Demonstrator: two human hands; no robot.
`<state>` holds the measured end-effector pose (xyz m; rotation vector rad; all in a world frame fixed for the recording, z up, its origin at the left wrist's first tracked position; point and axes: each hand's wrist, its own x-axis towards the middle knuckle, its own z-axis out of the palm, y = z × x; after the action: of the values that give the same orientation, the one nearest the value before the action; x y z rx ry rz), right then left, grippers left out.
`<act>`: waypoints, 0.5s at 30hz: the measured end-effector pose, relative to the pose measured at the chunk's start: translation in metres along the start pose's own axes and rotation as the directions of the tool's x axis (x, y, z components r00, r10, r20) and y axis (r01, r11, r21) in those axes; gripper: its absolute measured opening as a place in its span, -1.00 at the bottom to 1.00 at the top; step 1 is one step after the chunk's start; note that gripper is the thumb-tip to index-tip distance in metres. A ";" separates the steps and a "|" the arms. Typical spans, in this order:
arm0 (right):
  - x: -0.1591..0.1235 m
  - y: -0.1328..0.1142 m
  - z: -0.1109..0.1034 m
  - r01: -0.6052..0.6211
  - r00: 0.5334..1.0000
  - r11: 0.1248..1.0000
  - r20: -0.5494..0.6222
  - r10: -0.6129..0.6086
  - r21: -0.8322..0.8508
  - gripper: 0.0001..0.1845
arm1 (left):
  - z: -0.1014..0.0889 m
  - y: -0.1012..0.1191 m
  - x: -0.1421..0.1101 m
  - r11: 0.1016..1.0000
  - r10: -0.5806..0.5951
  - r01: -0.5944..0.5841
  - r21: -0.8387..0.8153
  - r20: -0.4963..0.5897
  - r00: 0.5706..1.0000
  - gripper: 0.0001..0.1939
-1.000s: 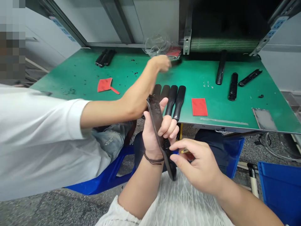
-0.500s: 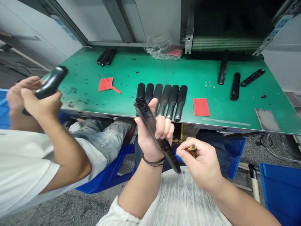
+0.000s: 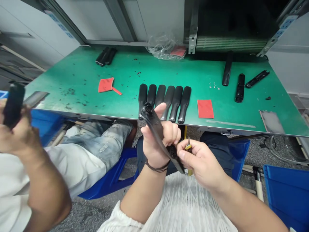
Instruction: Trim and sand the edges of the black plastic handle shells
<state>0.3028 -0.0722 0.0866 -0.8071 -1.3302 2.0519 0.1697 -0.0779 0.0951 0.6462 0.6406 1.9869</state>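
Handle shell [image 3: 156, 128], black, in head view: I see left hand [image 3: 153, 147] gripping it before the green workbench [image 3: 200, 74], right hand [image 3: 201, 161] pinching a yellow knife [image 3: 188, 147]; shell likely unfinished. Six black handles [image 3: 169, 97] lie lined up, status unclear.

The left grip [image 3: 153, 149] covers the middle of a black handle [image 3: 156, 127], while the right grip [image 3: 196, 158] conceals most of a yellow tool [image 3: 188, 147]; whether the right fingertips touch the handle is unclear. Behind them, the second and third pieces from left in a row of black paddles [image 3: 161, 93] lose their lower ends. At far left, the frame's edge crops a co-worker's blurred hands [image 3: 21, 135] and dark object [image 3: 14, 104]. Dark scraps [image 3: 67, 91] on the counter [image 3: 84, 72] are too small to identify. A blue bin [image 3: 287, 193] runs off at right.
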 end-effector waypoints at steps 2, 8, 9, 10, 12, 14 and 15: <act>-0.002 0.001 0.000 0.057 0.991 0.995 -0.117 -0.066 -0.078 -0.77 | 0.000 0.000 0.000 0.999 0.032 -0.031 -0.014 0.006 0.999 -0.48; -0.012 0.003 -0.013 0.160 0.929 0.902 -0.247 -0.274 -0.401 -0.91 | -0.002 0.008 0.007 0.996 0.049 -0.059 -0.071 -0.134 0.990 -0.56; -0.014 0.004 -0.018 0.182 0.918 0.877 -0.242 -0.314 -0.445 -0.94 | -0.003 0.011 0.009 0.994 0.052 -0.068 -0.086 -0.170 0.984 -0.60; -0.016 0.006 -0.023 0.208 0.907 0.847 -0.229 -0.355 -0.490 -0.94 | -0.005 0.013 0.012 0.992 0.054 -0.075 -0.100 -0.206 0.977 -0.62; -0.021 0.007 -0.032 0.281 0.887 0.772 -0.152 -0.435 -0.570 -0.86 | -0.010 0.018 0.018 0.990 0.045 -0.080 -0.120 -0.274 0.961 -0.63; -0.026 0.007 -0.038 0.387 0.862 0.675 -0.012 -0.506 -0.628 -0.84 | -0.013 0.021 0.024 0.989 0.030 -0.077 -0.127 -0.334 0.942 -0.61; -0.027 0.007 -0.038 0.445 0.840 0.618 0.063 -0.539 -0.649 -0.86 | -0.014 0.022 0.026 0.989 0.021 -0.072 -0.129 -0.366 0.930 -0.60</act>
<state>0.3483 -0.0717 0.0727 -0.7157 -1.9515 1.0657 0.1358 -0.0674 0.1041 0.2069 0.7007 2.1957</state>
